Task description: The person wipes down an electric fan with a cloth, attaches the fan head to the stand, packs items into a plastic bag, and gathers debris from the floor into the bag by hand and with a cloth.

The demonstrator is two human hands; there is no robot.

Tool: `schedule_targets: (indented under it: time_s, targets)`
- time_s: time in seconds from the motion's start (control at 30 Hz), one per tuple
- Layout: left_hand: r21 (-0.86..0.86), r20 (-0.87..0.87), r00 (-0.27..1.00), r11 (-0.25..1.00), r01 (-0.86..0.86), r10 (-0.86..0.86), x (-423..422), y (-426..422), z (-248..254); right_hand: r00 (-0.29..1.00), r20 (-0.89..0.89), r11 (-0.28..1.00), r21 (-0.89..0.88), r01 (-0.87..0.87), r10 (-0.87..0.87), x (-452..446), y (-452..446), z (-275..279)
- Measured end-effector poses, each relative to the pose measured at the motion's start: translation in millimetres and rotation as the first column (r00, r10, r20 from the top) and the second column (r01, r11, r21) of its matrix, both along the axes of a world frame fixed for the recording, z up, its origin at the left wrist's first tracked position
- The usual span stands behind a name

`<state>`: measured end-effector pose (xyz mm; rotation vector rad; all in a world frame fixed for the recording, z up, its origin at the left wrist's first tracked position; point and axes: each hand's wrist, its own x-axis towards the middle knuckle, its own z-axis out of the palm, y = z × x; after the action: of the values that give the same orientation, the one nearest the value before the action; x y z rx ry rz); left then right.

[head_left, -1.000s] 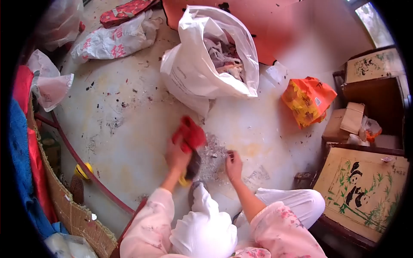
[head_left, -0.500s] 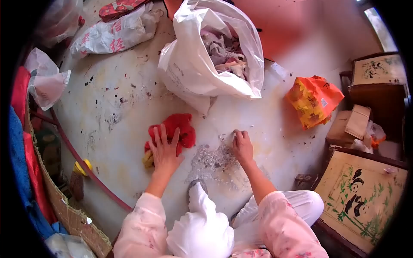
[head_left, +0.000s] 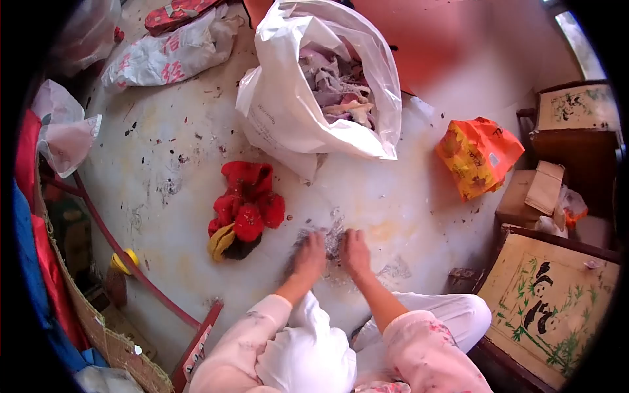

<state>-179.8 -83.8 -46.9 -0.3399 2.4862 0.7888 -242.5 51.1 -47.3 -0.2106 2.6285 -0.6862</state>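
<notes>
My left hand (head_left: 310,257) and my right hand (head_left: 355,254) rest low on the floor, one on each side of a small heap of grey debris (head_left: 333,241). The left hand is partly smeared by motion, so its grip is unclear. On the right hand the fingers are curled and pressed together at the heap's edge; whatever may be under them is hidden. Left of my hands lies a red fluffy item (head_left: 246,203) with rounded lobes, plus a yellow and a dark part at its lower end. I cannot make out its kind.
A white plastic bag (head_left: 278,108) full of greyish scraps stands ahead. To the right are an orange bag (head_left: 481,157) and a panda-painted wooden panel (head_left: 547,295). A reddish pole (head_left: 141,278) and a cardboard edge (head_left: 98,327) run along the left.
My left hand has left the red fluffy item and moved right and nearer to me. My right hand has shifted left and nearer. The debris is now gathered between them.
</notes>
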Motion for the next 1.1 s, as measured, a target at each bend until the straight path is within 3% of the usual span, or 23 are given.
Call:
schedule_targets:
  time_s: [0.07,0.17,0.2,0.27,0.37,0.43,0.47,0.53,0.57,0.6,0.63,0.7,0.77,0.83,0.9,0.93,0.97,1.0,1.03,1.07,1.1]
  targets:
    - [0.172,0.076,0.997,0.985,-0.016,0.003,-18,18,4,0.982,-0.173,0.942,-0.335,0.009,-0.071,18,-13,-9]
    - [0.451,-0.092,0.957,0.868,-0.205,0.274,-7,26,-24,0.976,-0.094,0.961,-0.214,0.175,-0.198,21,-20,-20]
    - [0.485,-0.037,0.956,0.842,-0.237,0.291,-13,23,-18,0.959,-0.041,0.931,-0.256,0.261,-0.28,16,-23,-18]
    - [0.547,0.071,0.946,0.78,-0.303,0.317,-26,18,15,0.904,0.071,0.846,-0.33,0.419,-0.421,4,-27,-5]
    - [0.621,-0.131,0.933,0.761,-0.185,0.334,-73,7,91,0.886,0.064,0.785,-0.437,0.439,-0.459,-49,-40,86]
    - [0.657,-0.311,0.879,0.75,-0.077,0.362,-107,-2,153,0.894,-0.328,0.876,-0.464,0.128,-0.304,-86,-45,149]
    - [0.668,-0.418,0.819,0.744,-0.015,0.393,-124,-7,184,0.864,-0.418,0.876,-0.48,0.051,-0.279,-103,-52,185]
    - [0.549,-0.703,0.604,0.826,0.126,0.375,-161,-20,231,0.788,-0.568,0.865,-0.492,-0.093,-0.239,-142,-69,241]
    - [0.531,-0.753,0.535,0.834,0.151,0.382,-179,-30,251,0.85,-0.393,0.766,-0.642,0.018,-0.35,-157,-83,272]
    - [0.509,-0.798,0.464,0.843,0.175,0.385,-195,-41,265,0.866,-0.364,0.714,-0.7,-0.012,-0.342,-175,-96,288]
    - [0.45,-0.801,0.469,0.891,0.061,0.372,-213,-52,273,0.895,-0.335,0.645,-0.761,-0.071,-0.296,-191,-108,299]
    - [0.373,-0.733,0.55,0.913,-0.169,0.401,-227,-68,286,0.846,-0.512,0.713,-0.648,-0.267,-0.149,-230,-118,276]
    - [0.236,-0.812,0.512,0.96,-0.15,0.28,-213,-74,297,0.756,-0.629,0.766,-0.572,-0.292,-0.182,-241,-108,257]
    - [0.159,-0.867,0.465,0.984,-0.078,0.176,-183,-74,313,0.724,-0.603,0.746,-0.639,-0.187,-0.335,-225,-83,246]
    - [0.363,-0.8,0.515,0.932,0.005,0.309,-145,-68,305,0.831,-0.32,0.718,-0.683,0.131,-0.456,-192,-52,212]
    - [0.371,-0.773,0.561,0.928,0.023,0.296,-126,-67,283,0.848,-0.341,0.81,-0.565,0.16,-0.405,-176,-30,165]
    - [0.377,-0.75,0.6,0.925,0.043,0.278,-112,-68,248,0.864,-0.359,0.882,-0.437,0.178,-0.352,-161,-11,109]
    - [0.407,-0.607,0.732,0.912,-0.048,0.309,-102,-64,205,0.918,-0.335,0.96,-0.246,0.133,-0.213,-137,0,69]
    - [0.42,-0.431,0.837,0.896,-0.145,0.338,-97,-60,157,0.977,-0.151,0.941,-0.323,0.098,-0.153,-110,12,26]
    - [0.274,-0.373,0.896,0.951,-0.143,0.242,-93,-61,105,0.996,-0.039,0.961,-0.267,0.066,-0.079,-83,13,16]
    - [0.127,-0.285,0.947,0.985,-0.118,0.15,-80,-58,61,0.992,-0.124,0.992,-0.119,-0.038,0.023,-61,9,12]
